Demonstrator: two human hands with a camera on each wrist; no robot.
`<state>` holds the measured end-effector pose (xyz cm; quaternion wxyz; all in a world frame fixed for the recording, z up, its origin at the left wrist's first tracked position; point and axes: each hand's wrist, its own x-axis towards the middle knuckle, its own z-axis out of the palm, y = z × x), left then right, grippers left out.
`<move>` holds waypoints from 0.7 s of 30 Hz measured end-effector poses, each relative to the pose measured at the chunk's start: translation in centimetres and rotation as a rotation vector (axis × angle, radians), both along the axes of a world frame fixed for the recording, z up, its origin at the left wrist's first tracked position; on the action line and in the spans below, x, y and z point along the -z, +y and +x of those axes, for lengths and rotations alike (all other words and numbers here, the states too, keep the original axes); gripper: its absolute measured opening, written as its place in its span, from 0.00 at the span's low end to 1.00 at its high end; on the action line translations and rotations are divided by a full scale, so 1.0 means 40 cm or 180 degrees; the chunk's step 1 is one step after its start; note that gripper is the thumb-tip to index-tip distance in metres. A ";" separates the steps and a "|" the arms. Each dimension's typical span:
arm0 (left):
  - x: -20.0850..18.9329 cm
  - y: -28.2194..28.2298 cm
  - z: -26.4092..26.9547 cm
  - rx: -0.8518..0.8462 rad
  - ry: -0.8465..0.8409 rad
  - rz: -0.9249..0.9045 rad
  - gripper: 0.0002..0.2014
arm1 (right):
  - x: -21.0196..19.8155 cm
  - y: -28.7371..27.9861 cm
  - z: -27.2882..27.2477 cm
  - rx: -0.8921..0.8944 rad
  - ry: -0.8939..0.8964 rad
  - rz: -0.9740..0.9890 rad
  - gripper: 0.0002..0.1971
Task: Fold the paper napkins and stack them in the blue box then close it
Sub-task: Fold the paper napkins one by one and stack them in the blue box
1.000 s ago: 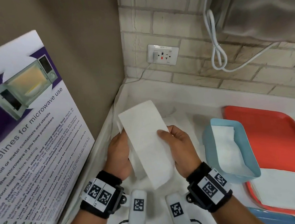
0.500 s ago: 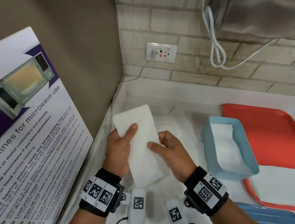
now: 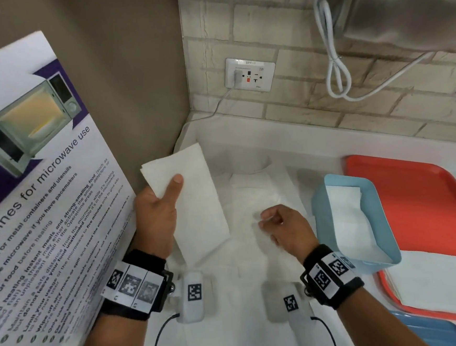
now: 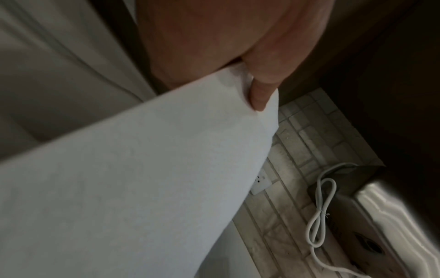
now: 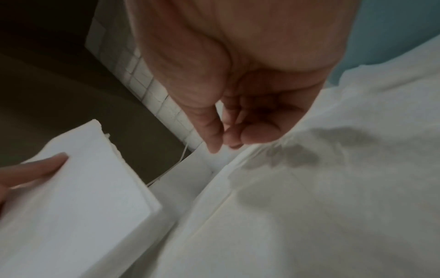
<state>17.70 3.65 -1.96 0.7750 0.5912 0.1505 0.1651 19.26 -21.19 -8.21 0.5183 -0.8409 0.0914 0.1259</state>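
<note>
My left hand (image 3: 172, 189) holds a folded white napkin (image 3: 196, 202) above the counter's left side, thumb on top and fingers beneath; the left wrist view shows a fingertip (image 4: 259, 94) pressed on the napkin (image 4: 131, 178). My right hand (image 3: 271, 221) hovers apart from it, fingers loosely curled and holding nothing, above loose unfolded napkins (image 3: 253, 195). In the right wrist view the right hand (image 5: 228, 139) hangs over these sheets (image 5: 309, 206), with the folded napkin (image 5: 83, 188) to its left. The open blue box (image 3: 323, 220) stands right of my right hand, with a folded napkin (image 3: 353, 223) inside.
A red tray (image 3: 428, 198) lies behind and right of the box, with a pile of flat napkins (image 3: 442, 278) on it. A blue lid (image 3: 435, 331) shows at the bottom right. A microwave poster (image 3: 33, 215) leans at the left wall. A socket (image 3: 250, 74) and white cable (image 3: 336, 68) are on the brick wall.
My right hand has let go of the folded napkin and moved right and down. The left hand alone now holds the napkin, shifted left.
</note>
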 end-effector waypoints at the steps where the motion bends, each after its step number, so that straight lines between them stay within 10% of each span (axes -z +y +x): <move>1: 0.004 -0.006 -0.003 0.0042 0.0010 0.0034 0.04 | 0.002 -0.003 0.016 0.0046 -0.0135 -0.0229 0.07; 11: 0.009 -0.010 -0.014 0.0003 -0.0009 0.0205 0.05 | -0.012 0.099 0.107 -0.0723 0.0183 -0.1539 0.38; 21: 0.034 0.013 -0.026 -0.0106 0.0145 0.0313 0.05 | -0.052 0.114 0.132 -0.0097 0.0317 0.0298 0.07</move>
